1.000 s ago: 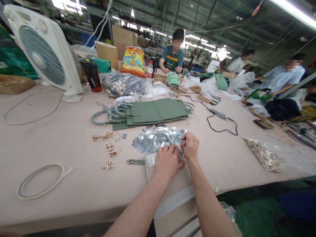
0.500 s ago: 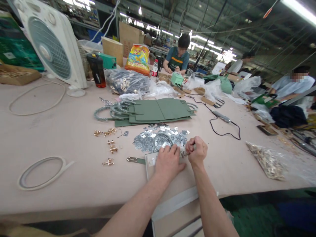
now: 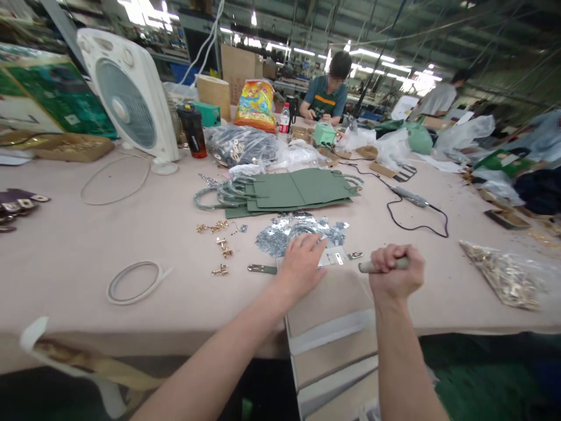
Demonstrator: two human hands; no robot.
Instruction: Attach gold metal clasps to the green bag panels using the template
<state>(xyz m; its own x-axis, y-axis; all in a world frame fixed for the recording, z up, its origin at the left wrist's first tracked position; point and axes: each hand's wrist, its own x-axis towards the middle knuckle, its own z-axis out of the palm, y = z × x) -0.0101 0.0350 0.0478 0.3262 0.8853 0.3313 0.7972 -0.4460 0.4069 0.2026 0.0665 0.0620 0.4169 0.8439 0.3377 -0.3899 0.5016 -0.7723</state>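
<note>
My left hand (image 3: 302,260) lies with its fingers spread on the top end of a pale bag panel (image 3: 333,292), just below a heap of small silver metal plates (image 3: 274,238). To the right, my right hand (image 3: 397,269) is wrapped round a grey rod-like tool (image 3: 367,268), raised off the panel. A green strap with a metal end (image 3: 262,269) sticks out left of the panel, and another metal strap end (image 3: 356,255) shows at its right. Small gold fittings (image 3: 220,269) lie to the left. Behind the heap are stacked green panels (image 3: 298,190) with wrapped handles.
A roll of white tape (image 3: 134,282) and a fan (image 3: 131,99) are on the left. At the right lie a corded tool (image 3: 409,196) and a bag of metal parts (image 3: 504,275). A person (image 3: 326,96) sits across the table.
My right hand has moved right, away from the panel, with the tool. My left hand's fingers have spread. The view has turned slightly left, showing more of the table's left side.
</note>
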